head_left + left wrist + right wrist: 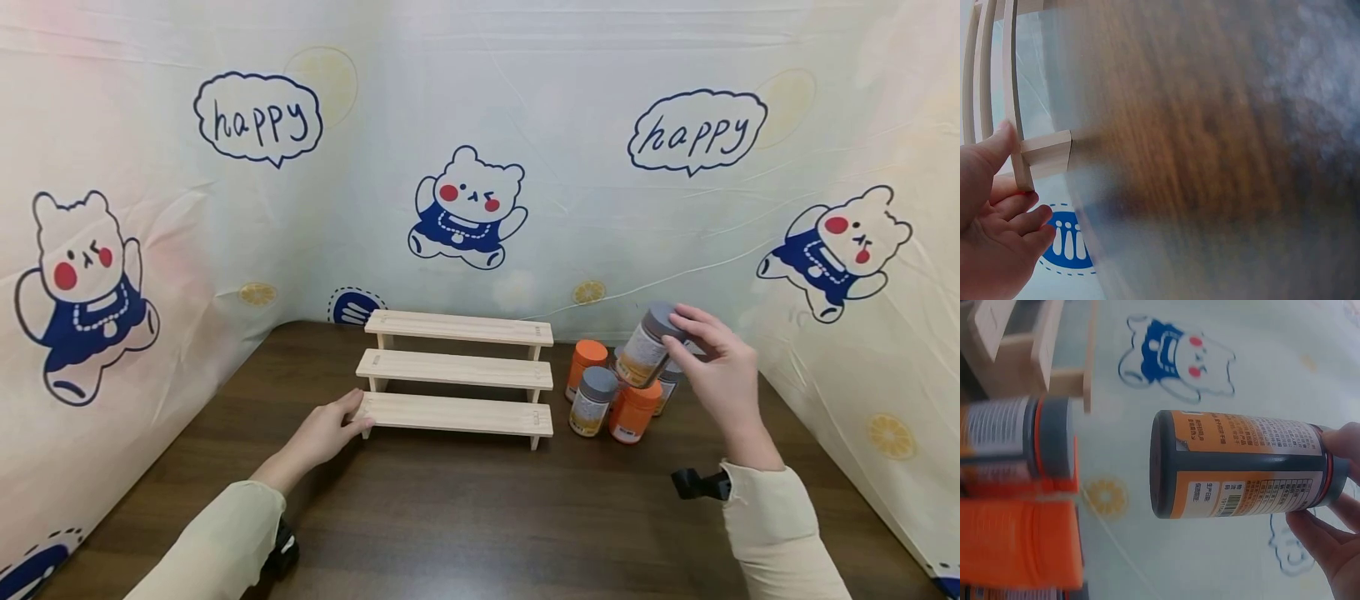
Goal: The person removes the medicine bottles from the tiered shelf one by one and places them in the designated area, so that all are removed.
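In the head view my left hand (321,432) pinches the left end of the lowest step of a pale wooden three-step shelf (459,412). Close up, the thumb lies over that board (1012,81) and the fingers curl under its end. My right hand (722,367) grips a grey-lidded jar (643,347) by its lid, holding it tilted above a group of jars to the right of the shelf. The right wrist view shows its orange and white printed label (1241,465), with the thumb and fingers round the lid end.
Beneath the held jar stand a grey-lidded jar (592,403), an orange jar (634,414) and another orange jar (587,364), with more grey-lidded ones partly hidden behind. All rest on a dark wooden table (480,517). A printed cloth (570,75) hangs behind and along both sides.
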Available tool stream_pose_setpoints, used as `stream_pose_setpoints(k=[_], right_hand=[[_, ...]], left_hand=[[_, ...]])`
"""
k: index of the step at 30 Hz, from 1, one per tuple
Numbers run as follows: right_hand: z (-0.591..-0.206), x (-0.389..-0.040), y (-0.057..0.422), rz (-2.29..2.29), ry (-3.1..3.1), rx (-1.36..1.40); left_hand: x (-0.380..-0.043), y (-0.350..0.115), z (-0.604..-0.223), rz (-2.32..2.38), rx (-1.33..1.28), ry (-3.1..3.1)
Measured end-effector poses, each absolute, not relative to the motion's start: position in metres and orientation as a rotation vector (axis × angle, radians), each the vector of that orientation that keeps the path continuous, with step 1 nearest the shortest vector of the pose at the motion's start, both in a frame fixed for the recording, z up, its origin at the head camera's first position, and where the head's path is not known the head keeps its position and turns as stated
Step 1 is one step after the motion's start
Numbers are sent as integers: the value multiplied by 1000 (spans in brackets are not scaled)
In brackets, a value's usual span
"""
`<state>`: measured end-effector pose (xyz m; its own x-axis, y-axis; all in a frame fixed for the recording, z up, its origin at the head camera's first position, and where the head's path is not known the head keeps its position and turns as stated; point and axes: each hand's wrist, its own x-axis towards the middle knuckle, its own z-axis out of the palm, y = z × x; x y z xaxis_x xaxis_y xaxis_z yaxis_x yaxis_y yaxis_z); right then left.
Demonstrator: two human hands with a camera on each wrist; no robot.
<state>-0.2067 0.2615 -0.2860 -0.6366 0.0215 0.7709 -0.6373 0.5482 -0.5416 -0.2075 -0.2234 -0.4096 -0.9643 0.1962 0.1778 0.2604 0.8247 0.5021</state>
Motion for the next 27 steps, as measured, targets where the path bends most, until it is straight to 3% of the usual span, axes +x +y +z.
stream_pose_setpoints(k=[11,27], right_hand=[[-306,-208,304,1047,-2041,251],[-358,-217,330,878,-2129,158]], left_hand=[[-210,-226,-414,-837,-371,-2880],[-210,-225,-413,-834,-379,-2875]])
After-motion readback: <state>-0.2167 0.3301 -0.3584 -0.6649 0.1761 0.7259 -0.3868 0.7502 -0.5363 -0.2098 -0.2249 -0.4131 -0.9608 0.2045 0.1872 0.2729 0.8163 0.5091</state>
